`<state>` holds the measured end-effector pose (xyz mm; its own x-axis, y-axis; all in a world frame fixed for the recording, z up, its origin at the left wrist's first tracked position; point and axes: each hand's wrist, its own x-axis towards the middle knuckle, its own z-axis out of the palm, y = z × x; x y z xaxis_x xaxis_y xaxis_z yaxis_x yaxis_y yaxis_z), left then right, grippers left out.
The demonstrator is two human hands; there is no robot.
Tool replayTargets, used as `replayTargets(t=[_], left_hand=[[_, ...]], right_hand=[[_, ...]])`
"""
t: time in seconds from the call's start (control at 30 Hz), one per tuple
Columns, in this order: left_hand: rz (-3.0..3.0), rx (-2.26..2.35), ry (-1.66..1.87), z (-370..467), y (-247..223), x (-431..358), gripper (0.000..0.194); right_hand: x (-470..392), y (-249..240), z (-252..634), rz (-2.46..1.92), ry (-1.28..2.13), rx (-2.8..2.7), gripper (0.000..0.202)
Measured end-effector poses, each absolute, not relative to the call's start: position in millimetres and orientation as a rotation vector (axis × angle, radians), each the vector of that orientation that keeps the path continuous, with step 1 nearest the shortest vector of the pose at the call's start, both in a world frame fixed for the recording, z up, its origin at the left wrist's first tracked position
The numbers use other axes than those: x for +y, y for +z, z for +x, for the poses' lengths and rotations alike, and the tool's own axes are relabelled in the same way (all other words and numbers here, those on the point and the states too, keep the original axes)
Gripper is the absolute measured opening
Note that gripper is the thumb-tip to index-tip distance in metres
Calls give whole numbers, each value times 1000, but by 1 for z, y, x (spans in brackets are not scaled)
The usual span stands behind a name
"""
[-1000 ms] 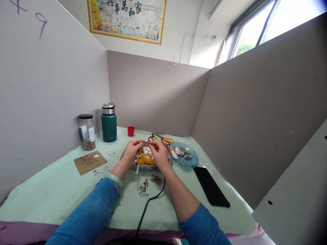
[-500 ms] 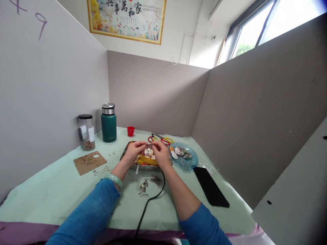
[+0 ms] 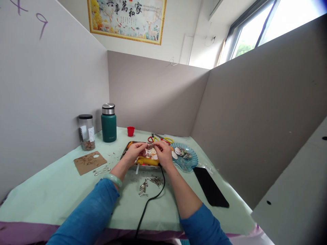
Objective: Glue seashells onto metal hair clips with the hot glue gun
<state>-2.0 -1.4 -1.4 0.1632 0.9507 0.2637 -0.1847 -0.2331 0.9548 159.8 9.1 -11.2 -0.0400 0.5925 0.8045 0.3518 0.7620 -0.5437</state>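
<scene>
Small piece (image 3: 150,145) above metal tray (image 3: 149,167) (pale pieces (image 3: 154,156) inside)

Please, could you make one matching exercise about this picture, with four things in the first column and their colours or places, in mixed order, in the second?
Column one:
1. Small piece
2. Corded tool
3. Plate
4. Cup

Column two:
A. blue, with a scalloped rim
B. red, standing upright
C. held by the left hand and right hand
D. yellow, at the near edge of the tray

Right pairs: 1-C, 2-D, 3-A, 4-B
</scene>
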Motion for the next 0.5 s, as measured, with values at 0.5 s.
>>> replayTargets(t=[0.5], left_hand=[[1316,807,1312,-4,-4,1,33]], right_hand=[[8,-10,163,-745,146,-1739,19]])
